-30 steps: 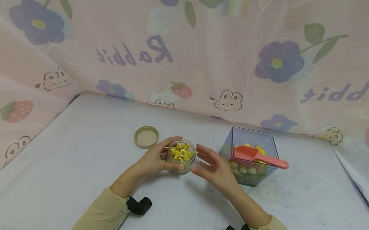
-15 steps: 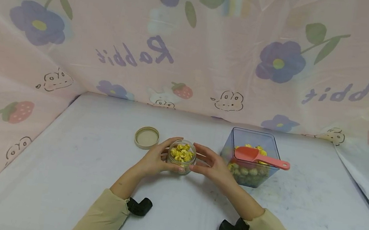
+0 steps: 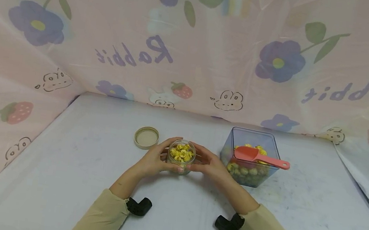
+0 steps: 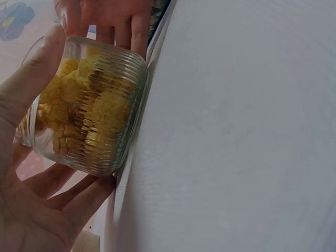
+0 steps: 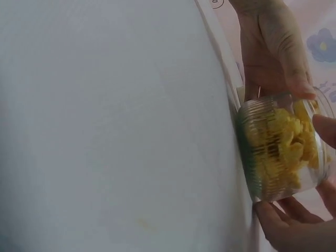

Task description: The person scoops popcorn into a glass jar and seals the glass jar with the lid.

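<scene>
An uncovered glass jar (image 3: 180, 168) with a ribbed lower wall stands upright on the white table, filled with yellow popcorn (image 3: 181, 153). My left hand (image 3: 152, 161) grips it from the left, thumb on the near side and fingers round the far side. From the right my right hand (image 3: 212, 167) holds the same jar, its thumb near the left thumb at the front. Both wrist views show the ribbed glass (image 4: 113, 105) between the two hands, its base right at the table. To the left behind the jar lies a round lid (image 3: 146, 138), inner side up.
Right of the hands stands a clear bluish square container (image 3: 231, 140), partly filled with popcorn. A coral-pink scoop (image 3: 247, 153) lies across its top, handle over the right rim. A patterned pink sheet (image 3: 198, 55) hangs behind the table.
My right hand has moved left and closed round the jar's right side, where it stood apart a second ago. My left hand and the jar have stayed in place.
</scene>
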`<state>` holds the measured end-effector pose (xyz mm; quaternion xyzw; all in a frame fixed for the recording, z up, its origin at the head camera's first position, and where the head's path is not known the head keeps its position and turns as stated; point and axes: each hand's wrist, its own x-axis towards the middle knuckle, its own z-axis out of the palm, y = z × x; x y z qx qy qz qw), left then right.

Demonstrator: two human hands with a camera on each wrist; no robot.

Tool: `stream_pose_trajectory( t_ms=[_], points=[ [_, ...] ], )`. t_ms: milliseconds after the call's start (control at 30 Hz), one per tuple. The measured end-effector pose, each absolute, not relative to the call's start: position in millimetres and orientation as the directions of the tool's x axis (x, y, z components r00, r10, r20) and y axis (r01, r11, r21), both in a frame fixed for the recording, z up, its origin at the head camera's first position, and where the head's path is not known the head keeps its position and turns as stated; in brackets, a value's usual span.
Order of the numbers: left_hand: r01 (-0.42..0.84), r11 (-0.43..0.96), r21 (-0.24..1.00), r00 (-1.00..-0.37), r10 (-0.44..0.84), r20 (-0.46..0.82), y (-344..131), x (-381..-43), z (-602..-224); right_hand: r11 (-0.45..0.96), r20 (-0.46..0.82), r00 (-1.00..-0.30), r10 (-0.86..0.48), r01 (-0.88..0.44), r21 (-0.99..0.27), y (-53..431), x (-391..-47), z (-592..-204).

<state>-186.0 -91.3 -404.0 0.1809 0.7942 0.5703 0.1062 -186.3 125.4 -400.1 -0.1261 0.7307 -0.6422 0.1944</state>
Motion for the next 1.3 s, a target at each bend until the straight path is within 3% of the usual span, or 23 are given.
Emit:
stream_pose_trajectory(
  t_ms=[333,800,1300],
  points=[
    [0.171,0.276,0.946,-0.906,0.421,0.041,-92,-184,-404,0.095,-0.119,-0.873,-0.474,0.084,-0.992,127,-189,-405],
    [0.222,0.468,0.856,-0.919,0.393,0.024,-95,-182,-396,0.099,-0.121,-0.878,-0.464,0.085,-0.991,129,-189,-405],
    [0.328,0.515,0.792,-0.929,0.331,0.169,-124,-182,-389,0.088,-0.127,-0.881,-0.456,0.098,-0.991,127,-188,-405]
  ],
)
